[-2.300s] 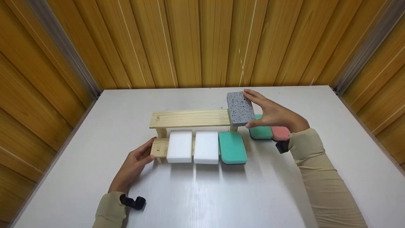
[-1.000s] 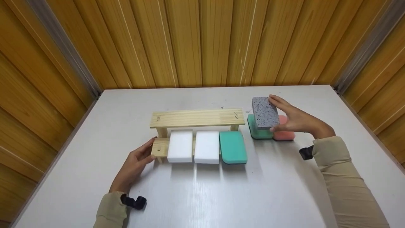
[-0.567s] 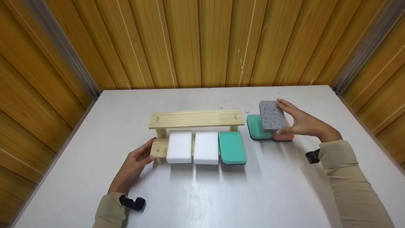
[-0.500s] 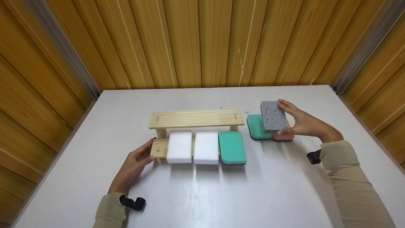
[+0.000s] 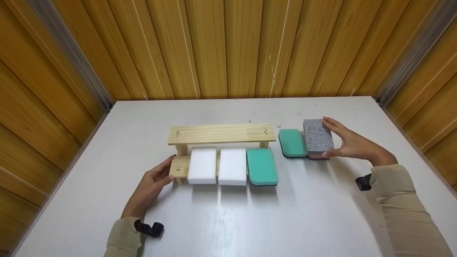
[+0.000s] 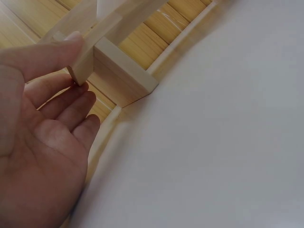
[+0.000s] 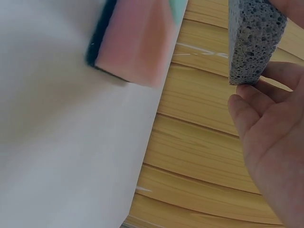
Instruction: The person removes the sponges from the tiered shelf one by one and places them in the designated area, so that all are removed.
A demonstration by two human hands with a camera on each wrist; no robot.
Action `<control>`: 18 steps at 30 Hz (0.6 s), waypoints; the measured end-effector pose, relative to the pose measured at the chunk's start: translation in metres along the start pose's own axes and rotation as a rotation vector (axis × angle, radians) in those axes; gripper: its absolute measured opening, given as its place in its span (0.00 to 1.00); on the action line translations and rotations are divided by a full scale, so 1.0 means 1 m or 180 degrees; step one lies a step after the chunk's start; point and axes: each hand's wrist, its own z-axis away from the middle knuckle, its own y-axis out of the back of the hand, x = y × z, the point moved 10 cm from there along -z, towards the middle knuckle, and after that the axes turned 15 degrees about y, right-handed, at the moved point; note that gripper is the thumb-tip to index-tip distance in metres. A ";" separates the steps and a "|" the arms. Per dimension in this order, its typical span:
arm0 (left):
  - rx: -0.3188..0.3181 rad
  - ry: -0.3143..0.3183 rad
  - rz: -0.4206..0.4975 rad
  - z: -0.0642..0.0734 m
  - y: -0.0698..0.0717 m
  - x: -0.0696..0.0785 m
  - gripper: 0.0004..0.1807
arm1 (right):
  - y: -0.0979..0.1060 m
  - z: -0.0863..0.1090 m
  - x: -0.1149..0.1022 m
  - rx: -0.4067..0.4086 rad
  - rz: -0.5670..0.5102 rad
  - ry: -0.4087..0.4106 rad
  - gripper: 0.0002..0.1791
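Observation:
My right hand (image 5: 357, 144) pinches a grey, pitted pumice stone (image 5: 318, 137) by its near and far ends. The stone is held over a pink sponge (image 7: 135, 45), covering most of it in the head view; the right wrist view shows a gap between them. Left of it lies a green sponge (image 5: 292, 142) with a dark underside. My left hand (image 5: 150, 184) grips the left end of a two-step wooden rack (image 5: 221, 133), thumb in front and fingers behind. On the rack's lower step sit two white sponges (image 5: 202, 165) and a green sponge (image 5: 262, 166) in a row.
The rack's upper step stands behind the row and carries nothing. Everything rests on a white table (image 5: 232, 221). Its far edge meets a yellow wood-patterned wall (image 5: 214, 50), with similar walls at left and right.
The right hand has carried the pumice stone from the right end of the rack's upper step rightward, past the green sponge, to over the pink one. The left hand has stayed at the rack.

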 end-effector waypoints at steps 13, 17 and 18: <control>-0.0057 -0.0063 0.0011 0.001 0.000 0.003 0.38 | -0.010 0.009 -0.001 0.0039 -0.0026 0.0151 0.59; -0.0057 -0.0068 -0.0005 0.001 0.000 0.002 0.38 | -0.016 0.013 -0.003 0.0036 -0.0045 0.0134 0.60; -0.0061 -0.0072 -0.0005 0.000 0.000 0.002 0.38 | -0.018 0.013 -0.004 0.0030 -0.0039 0.0118 0.60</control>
